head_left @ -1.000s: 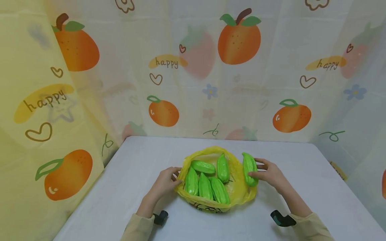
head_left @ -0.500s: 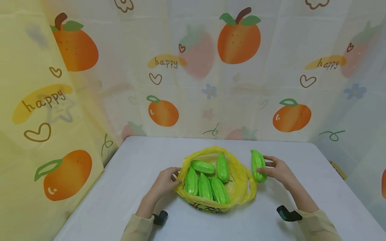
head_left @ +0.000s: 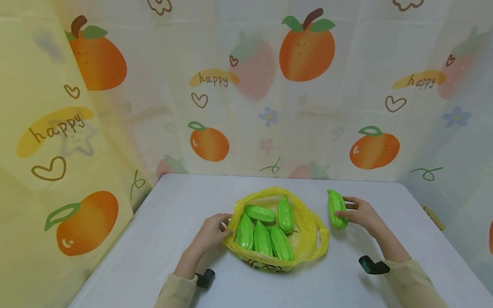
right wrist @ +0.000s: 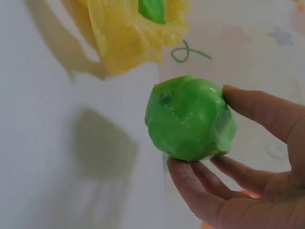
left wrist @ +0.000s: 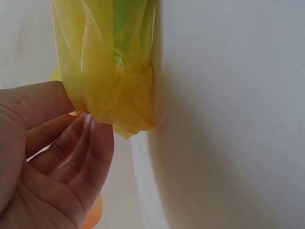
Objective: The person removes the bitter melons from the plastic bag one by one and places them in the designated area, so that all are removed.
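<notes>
In the head view a yellow plastic bag [head_left: 308,239] stands on the table with its mouth spread wide. Several glossy green ridged gourds [head_left: 263,239] lie inside it. My left hand [head_left: 209,231] pinches the bag's left rim between thumb and fingers, which the left wrist view shows close up on the yellow film [left wrist: 102,62]. To the right of the bag, my right hand [head_left: 362,214] holds one green gourd [head_left: 336,209] between thumb and fingers. The right wrist view shows that gourd [right wrist: 188,119] end-on, its shadow falling on the table apart from it.
The white table [head_left: 292,291] has its far edge against a fruit-printed curtain [head_left: 254,128], and more curtain hangs at the left and right sides. A bag handle loop [head_left: 324,235] sticks out on the bag's right. Dark wrist camera mounts [head_left: 373,265] jut inward from the sleeves.
My right hand has carried the green gourd rightward, from over the bag's right rim to a spot beside the bag. My left hand keeps its hold and has barely moved.
</notes>
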A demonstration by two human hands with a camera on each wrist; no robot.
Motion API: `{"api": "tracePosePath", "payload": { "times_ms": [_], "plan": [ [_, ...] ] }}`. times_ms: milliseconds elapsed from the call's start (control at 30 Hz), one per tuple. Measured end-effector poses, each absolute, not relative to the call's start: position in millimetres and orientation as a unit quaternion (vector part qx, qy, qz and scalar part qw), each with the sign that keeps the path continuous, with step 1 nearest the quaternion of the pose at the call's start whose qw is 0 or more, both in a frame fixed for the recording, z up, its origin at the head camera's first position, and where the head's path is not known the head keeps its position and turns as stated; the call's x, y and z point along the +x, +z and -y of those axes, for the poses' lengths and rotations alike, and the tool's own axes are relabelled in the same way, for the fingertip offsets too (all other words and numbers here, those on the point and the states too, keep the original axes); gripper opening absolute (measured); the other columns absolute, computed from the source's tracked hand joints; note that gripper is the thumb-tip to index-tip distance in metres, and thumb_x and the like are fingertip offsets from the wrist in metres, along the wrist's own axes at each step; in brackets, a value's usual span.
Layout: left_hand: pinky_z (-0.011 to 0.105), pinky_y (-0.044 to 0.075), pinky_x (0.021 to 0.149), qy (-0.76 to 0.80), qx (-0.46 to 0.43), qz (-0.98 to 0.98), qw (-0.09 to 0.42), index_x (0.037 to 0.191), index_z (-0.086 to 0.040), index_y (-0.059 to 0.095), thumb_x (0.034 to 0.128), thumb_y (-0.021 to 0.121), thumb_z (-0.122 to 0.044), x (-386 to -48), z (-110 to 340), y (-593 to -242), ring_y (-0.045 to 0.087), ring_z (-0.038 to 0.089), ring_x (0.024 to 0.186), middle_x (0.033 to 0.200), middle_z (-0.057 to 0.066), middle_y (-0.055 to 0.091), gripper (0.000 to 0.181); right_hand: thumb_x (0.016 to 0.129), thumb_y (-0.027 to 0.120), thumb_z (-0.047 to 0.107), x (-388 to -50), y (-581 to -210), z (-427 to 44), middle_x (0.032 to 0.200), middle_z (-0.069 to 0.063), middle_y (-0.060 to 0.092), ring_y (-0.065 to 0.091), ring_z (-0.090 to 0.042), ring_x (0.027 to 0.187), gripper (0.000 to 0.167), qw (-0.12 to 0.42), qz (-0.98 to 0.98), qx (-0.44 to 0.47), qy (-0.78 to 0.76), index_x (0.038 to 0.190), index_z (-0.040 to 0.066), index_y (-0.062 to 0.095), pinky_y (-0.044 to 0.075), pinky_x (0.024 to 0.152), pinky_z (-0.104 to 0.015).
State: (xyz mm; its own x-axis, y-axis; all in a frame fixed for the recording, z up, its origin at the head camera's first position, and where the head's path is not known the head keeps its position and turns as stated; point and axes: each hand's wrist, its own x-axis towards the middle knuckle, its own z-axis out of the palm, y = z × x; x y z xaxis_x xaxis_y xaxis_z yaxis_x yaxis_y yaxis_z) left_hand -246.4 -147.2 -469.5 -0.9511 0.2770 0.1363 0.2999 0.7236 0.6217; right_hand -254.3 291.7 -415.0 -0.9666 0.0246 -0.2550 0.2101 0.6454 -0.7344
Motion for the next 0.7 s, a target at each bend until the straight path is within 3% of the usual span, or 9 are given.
{"api": "tracePosePath", "payload": {
  "times_ms": [700],
  "plan": [
    [0.023,0.050,0.063,-0.340,-0.154,0.928,0.015,0.123,-0.005,0.061,0.0812,0.072,-0.008,-245.3,146.6,-468.1,0.058,0.012,0.078,0.097,0.005,0.064,0.044,0.084,0.071,0.033,-266.2,-427.7,-308.2,0.141,-0.037,0.032,0.047,-0.044,0.121,0.085,0.131,-0.891,0.075,-0.429,0.143,-0.010,0.025,0.050,0.093,-0.042]
  ]
}}
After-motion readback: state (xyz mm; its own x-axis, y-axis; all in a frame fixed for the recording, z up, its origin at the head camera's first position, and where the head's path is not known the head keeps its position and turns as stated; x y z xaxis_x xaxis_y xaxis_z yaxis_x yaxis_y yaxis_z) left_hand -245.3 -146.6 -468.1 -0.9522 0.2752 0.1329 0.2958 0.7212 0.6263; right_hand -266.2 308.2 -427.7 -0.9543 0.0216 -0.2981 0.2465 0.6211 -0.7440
